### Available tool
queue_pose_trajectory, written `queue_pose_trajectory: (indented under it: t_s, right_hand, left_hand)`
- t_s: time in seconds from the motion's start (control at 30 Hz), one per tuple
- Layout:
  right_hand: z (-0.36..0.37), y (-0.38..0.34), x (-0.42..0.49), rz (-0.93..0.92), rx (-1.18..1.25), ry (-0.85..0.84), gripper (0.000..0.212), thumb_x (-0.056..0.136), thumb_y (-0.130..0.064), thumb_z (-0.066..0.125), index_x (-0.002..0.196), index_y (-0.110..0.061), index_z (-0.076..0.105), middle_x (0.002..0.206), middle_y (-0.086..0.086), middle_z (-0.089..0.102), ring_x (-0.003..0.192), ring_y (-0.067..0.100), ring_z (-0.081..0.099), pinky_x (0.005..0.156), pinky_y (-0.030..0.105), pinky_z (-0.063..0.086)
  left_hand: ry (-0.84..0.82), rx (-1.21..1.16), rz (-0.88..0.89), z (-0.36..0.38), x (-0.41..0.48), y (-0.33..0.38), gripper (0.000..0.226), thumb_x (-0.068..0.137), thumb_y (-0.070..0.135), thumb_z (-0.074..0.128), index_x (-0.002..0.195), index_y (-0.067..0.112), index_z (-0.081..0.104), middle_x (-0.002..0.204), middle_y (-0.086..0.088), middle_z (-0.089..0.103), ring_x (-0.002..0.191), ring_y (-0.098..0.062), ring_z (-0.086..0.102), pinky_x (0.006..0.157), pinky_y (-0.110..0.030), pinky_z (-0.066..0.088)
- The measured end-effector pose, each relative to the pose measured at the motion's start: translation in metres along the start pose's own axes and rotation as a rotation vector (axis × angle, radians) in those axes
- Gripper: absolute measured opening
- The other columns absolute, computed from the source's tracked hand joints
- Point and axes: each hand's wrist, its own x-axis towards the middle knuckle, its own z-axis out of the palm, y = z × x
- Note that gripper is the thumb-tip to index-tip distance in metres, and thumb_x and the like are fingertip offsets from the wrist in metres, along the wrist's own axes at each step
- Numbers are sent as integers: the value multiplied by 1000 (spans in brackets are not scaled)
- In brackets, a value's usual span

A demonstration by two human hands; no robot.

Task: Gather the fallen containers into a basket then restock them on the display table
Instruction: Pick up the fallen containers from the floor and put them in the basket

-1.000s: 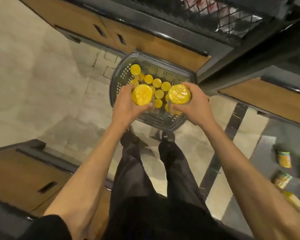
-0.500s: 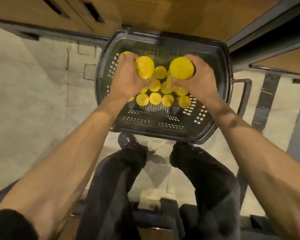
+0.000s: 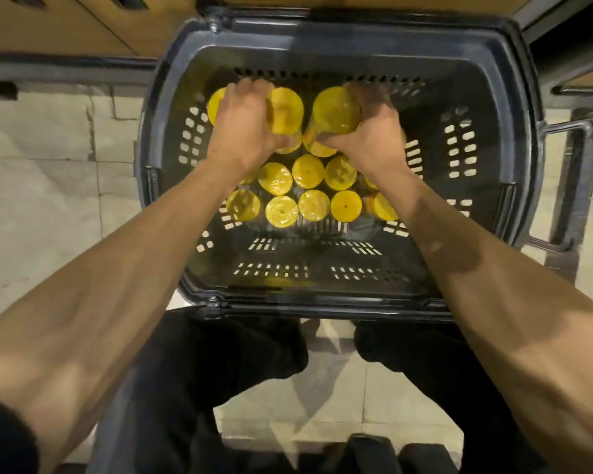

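Basket [image 3: 490, 97], dark and perforated, stands on the tiled floor [image 3: 48, 200] before the person's knees. We observe the left hand [image 3: 243, 128] with fingers [image 3: 254, 88] curled round one yellow-lidded container [image 3: 286, 106], and the right hand [image 3: 372, 131] gripping a second container [image 3: 336, 109] likewise; both are within the basket's walls at its far end, side by side. We note further containers [image 3: 308, 171] upright in two rows nearer the person. Fingertips are blurred.
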Motion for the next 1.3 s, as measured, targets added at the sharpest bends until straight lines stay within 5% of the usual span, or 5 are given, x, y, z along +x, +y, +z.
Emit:
queue_pose_trajectory:
  t_s: [0.2, 0.4, 0.7, 0.97, 1.3]
  right_hand:
    - [25, 14, 12, 5, 17, 37, 83, 60, -31, 92, 132, -10, 56, 138, 8, 49, 123, 19, 52, 96, 11, 34]
    - [44, 16, 20, 12, -34, 76, 85, 61, -37, 90, 132, -10, 53, 139, 10, 47, 123, 24, 53, 96, 31, 45]
    - [14, -2, 2, 60, -52, -21, 80, 73, -35, 83, 139, -12, 46, 142, 9, 43, 123, 25, 52, 96, 35, 47]
    - [-93, -61, -63, 82, -219, -158, 47, 93, -35, 62, 131, -9, 53, 129, 15, 51, 122, 32, 47, 99, 42, 42]
    - [-295, -151, -131, 96, -504, -269, 53, 89, -34, 57, 135, -10, 48, 136, 16, 45, 127, 36, 41, 99, 45, 40]
  left_hand:
    - [31, 123, 23, 10, 15, -12, 84, 71, 55, 78, 140, 18, 49, 137, -8, 54, 126, -30, 42, 104, -43, 30]
    - [141, 313, 73, 27, 11, -16, 76, 72, 68, 68, 131, 22, 54, 128, -3, 60, 121, -31, 42, 98, -47, 31]
    - [60, 300, 3, 4, -8, -5, 77, 79, 58, 69, 139, 16, 48, 130, -12, 58, 124, -37, 42, 101, -53, 32]
    - [-118, 308, 37, -99, -72, 54, 55, 88, 36, 68, 136, 16, 52, 133, -12, 56, 125, -38, 45, 99, -52, 39]
    - [-182, 373, 115, -257, -130, 207, 51, 91, 35, 57, 137, 15, 47, 136, -14, 51, 125, -36, 42, 100, -50, 38]
